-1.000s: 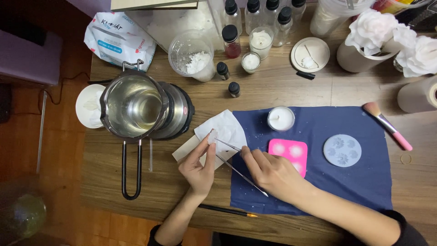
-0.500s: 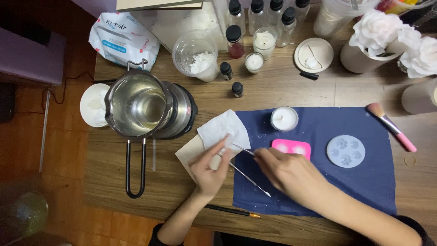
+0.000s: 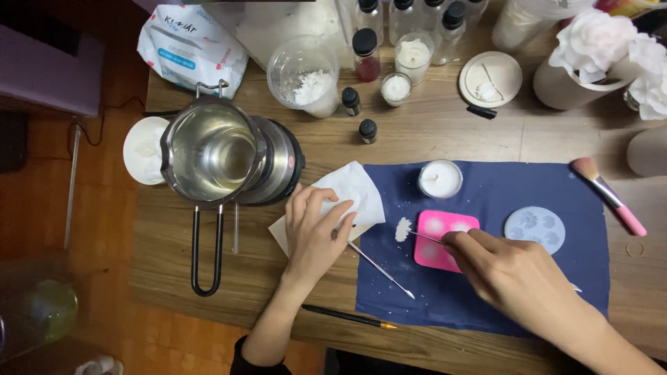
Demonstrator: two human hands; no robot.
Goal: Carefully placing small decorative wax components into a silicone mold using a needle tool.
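Nearest the camera, a thin black brush (image 3: 351, 317) lies on the wooden surface (image 3: 445, 132), below the left hand (image 3: 313, 232). That hand rests flat with fingers together on a white paper sheet (image 3: 351, 194); a slim metal pick (image 3: 381, 269) runs from under its fingertips onto the navy cloth (image 3: 486, 292). The right hand (image 3: 514, 274) has its fingers pinched shut on a fine metal tool (image 3: 425, 237), whose tip touches a small white wax lump (image 3: 402, 228) just left of the pink silicone mould (image 3: 445, 239). Beyond the fingers stands a small white candle (image 3: 440, 179); right of them is a round pale-blue mould (image 3: 534, 228). Further left, past the left hand, stands a steel melting pot (image 3: 212, 153).
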